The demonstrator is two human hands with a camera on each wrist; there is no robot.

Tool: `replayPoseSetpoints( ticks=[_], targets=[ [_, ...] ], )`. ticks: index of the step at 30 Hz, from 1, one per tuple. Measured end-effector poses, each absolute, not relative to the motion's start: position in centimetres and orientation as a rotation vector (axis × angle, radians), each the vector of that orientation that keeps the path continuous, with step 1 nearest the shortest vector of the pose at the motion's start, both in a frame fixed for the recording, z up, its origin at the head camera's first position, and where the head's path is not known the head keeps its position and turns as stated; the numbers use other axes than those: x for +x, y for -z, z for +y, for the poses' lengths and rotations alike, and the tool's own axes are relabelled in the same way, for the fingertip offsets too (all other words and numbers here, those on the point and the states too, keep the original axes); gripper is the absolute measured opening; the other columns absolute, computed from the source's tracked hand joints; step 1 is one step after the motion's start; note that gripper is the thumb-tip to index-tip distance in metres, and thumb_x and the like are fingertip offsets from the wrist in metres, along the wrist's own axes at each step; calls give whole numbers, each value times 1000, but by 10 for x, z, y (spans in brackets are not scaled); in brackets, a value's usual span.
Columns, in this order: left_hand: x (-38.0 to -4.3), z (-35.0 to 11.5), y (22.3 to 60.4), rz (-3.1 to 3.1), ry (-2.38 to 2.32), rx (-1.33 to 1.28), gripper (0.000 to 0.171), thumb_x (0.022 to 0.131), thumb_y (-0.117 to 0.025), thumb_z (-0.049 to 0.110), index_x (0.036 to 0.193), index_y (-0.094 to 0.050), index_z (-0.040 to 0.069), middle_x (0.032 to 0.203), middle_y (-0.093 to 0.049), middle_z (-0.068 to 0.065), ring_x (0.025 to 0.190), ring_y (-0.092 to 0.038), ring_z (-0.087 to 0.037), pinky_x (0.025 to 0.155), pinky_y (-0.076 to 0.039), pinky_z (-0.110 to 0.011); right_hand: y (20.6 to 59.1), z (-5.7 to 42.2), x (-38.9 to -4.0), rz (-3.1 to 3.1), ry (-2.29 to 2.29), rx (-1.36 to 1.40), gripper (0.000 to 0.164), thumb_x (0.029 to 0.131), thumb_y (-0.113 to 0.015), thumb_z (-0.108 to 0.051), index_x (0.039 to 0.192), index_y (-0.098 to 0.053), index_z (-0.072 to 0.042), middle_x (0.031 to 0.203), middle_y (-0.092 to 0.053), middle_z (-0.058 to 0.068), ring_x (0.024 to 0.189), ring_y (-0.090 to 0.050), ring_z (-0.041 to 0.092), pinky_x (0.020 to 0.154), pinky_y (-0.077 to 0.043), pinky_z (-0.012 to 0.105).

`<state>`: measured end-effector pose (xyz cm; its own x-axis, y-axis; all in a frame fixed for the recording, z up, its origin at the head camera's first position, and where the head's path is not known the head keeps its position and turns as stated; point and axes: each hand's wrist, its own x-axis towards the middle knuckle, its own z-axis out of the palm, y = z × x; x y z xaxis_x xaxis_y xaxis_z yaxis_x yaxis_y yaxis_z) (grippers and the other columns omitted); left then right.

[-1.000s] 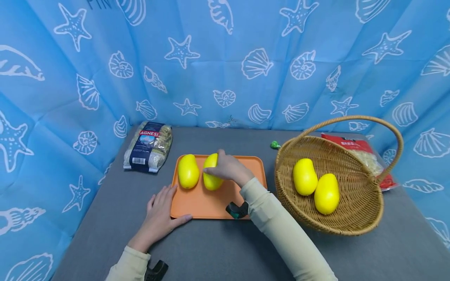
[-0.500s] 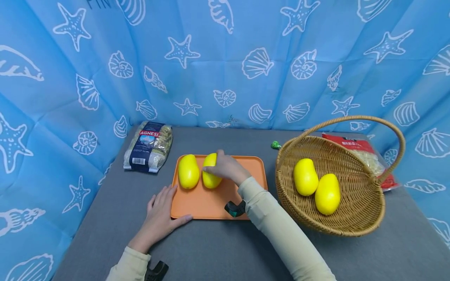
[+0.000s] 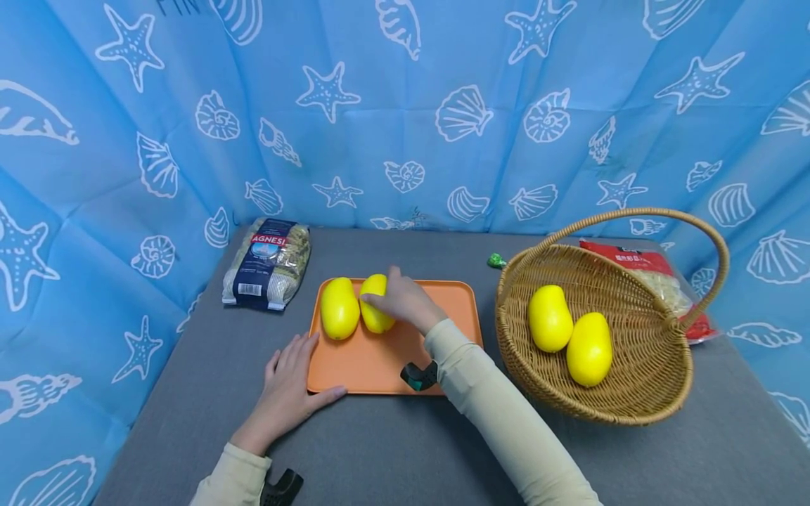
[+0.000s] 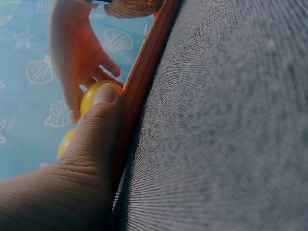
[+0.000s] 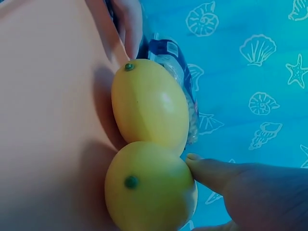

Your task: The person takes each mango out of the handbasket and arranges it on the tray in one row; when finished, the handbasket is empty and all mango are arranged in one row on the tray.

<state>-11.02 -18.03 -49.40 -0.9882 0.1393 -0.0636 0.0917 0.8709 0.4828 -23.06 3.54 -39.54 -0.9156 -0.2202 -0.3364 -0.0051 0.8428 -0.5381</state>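
Note:
Two yellow mangoes lie side by side on an orange tray (image 3: 380,365). My right hand (image 3: 408,302) grips the right-hand mango (image 3: 375,316) from above, thumb across its top and the other fingers down its far side. The left-hand mango (image 3: 339,309) sits close by; in the right wrist view the held mango (image 5: 149,187) overlaps the other mango (image 5: 150,106). At the tray's near left corner rests my left hand (image 3: 287,386), its fingers along the left edge and its thumb (image 4: 98,120) at the front rim, holding no fruit.
A wicker basket (image 3: 652,372) with an arched handle stands to the right, holding two mangoes (image 3: 588,349). Behind it lies a red packet (image 3: 626,256), with a small green object (image 3: 496,261) beside the basket. A pasta bag (image 3: 268,263) lies back left.
My right hand has shifted the held mango slightly left and away from me, closer to the other mango on the tray. The left hand has stayed in place.

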Motion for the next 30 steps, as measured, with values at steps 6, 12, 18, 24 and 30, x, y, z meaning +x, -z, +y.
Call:
replayPoseSetpoints(
  ticks=[6, 12, 18, 24, 30],
  targets=[
    [-110, -181, 496, 2950, -753, 190, 110, 72, -55, 81, 152, -21, 13, 157, -22, -17, 144, -16, -37, 110, -6, -64, 396, 36, -232, 2630, 744, -169, 79, 92, -54, -55, 146, -28, -4, 115, -57, 14, 86, -56, 23, 72, -47, 33],
    [-110, -181, 496, 2957, -757, 188, 109, 72, -55, 80, 152, -21, 14, 157, -22, -17, 143, -16, -37, 110, -5, -64, 398, 35, -233, 2640, 704, -177, 77, 93, -50, -57, 145, -31, -4, 106, -55, 11, 82, -55, 23, 69, -45, 32],
    [-110, -181, 496, 2956, -749, 181, 110, 72, -54, 81, 152, -21, 13, 157, -21, -17, 144, -16, -37, 110, -5, -63, 400, 34, -232, 2653, 685, -191, 78, 93, -48, -58, 146, -29, -4, 113, -55, 13, 85, -55, 23, 72, -45, 33],
    [-110, -181, 495, 2951, -748, 177, 110, 72, -55, 80, 152, -20, 12, 157, -21, -18, 143, -15, -38, 110, -5, -64, 401, 34, -232, 2660, 686, -182, 79, 93, -49, -58, 146, -28, -4, 119, -55, 15, 86, -55, 23, 73, -45, 33],
    [-110, -181, 494, 2954, -742, 183, 110, 72, -55, 81, 152, -20, 13, 157, -21, -17, 144, -15, -37, 110, -5, -63, 401, 35, -231, 2654, 682, -170, 79, 93, -48, -58, 147, -28, -4, 129, -53, 17, 89, -55, 24, 76, -45, 34]
  ],
)
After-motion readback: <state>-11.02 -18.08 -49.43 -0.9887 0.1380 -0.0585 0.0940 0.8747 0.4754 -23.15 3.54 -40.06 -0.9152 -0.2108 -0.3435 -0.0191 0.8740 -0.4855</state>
